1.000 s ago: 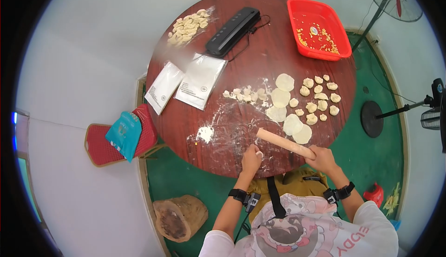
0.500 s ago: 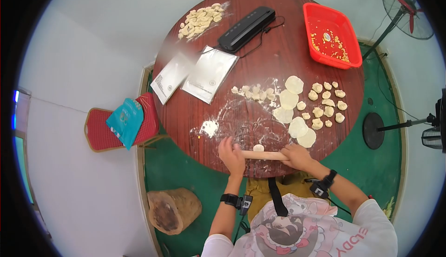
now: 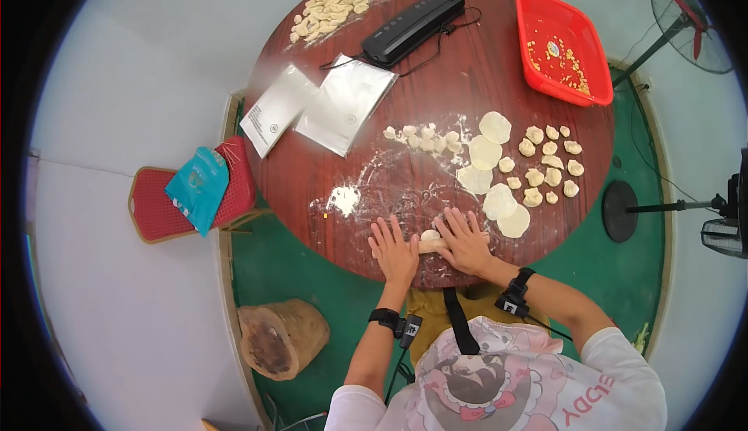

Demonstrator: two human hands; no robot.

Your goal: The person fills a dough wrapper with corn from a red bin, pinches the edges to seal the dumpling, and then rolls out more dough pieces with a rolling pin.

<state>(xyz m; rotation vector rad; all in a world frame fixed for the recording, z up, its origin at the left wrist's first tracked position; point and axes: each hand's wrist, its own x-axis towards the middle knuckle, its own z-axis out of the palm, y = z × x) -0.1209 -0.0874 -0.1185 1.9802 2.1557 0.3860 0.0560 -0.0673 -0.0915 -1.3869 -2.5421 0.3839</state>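
A wooden rolling pin lies across the near edge of the round table. My left hand rests flat over its left end with fingers stretched out. On its right part lies my right hand, open and with the fingers spread. A small disc of dough shows just beyond the pin, between the hands; its near side is hidden. Flattened dough wrappers lie in an overlapping row to the right. Farther right sit several folded dumplings. Small dough pieces and a heap of flour are beyond my hands.
On the red-brown table are a black vacuum sealer, silver bag packs, a pile of pale dough pieces and a red basin. A red chair, a log and fans stand around.
My right hand has opened from its grip on the pin's right end and moved inward, lying flat on it. My left fingers have spread. The whole view has shifted slightly.
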